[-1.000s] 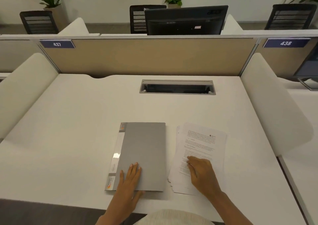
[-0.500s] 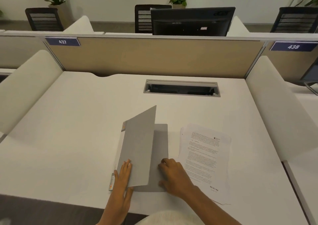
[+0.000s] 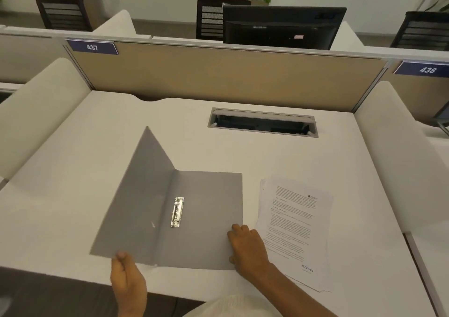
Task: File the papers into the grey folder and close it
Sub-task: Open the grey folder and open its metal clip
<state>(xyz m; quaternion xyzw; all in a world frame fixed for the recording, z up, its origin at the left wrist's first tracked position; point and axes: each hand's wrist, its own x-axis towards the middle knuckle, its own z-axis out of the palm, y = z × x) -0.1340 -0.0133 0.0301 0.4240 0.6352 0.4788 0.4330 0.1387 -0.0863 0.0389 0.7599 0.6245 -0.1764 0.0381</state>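
Observation:
The grey folder [image 3: 209,219] lies open on the white desk [image 3: 243,151], front centre. Its back half is flat; its cover [image 3: 138,202] tilts up to the left. A metal clip [image 3: 177,212] runs along the inner spine. My left hand [image 3: 127,278] pinches the cover's near edge. My right hand [image 3: 247,248] rests flat on the near right corner of the folder's back half. A stack of printed papers [image 3: 295,229] lies right of the folder, partly under my right forearm.
A cable slot [image 3: 262,122] is cut into the desk behind the folder. A beige partition [image 3: 218,76] closes the far side and white side screens [image 3: 398,151] flank the desk. A black monitor [image 3: 281,27] stands beyond the partition.
The folder went from shut to open: my left hand swung the cover up and over to the left. My right hand left the papers and came onto the folder's back half.

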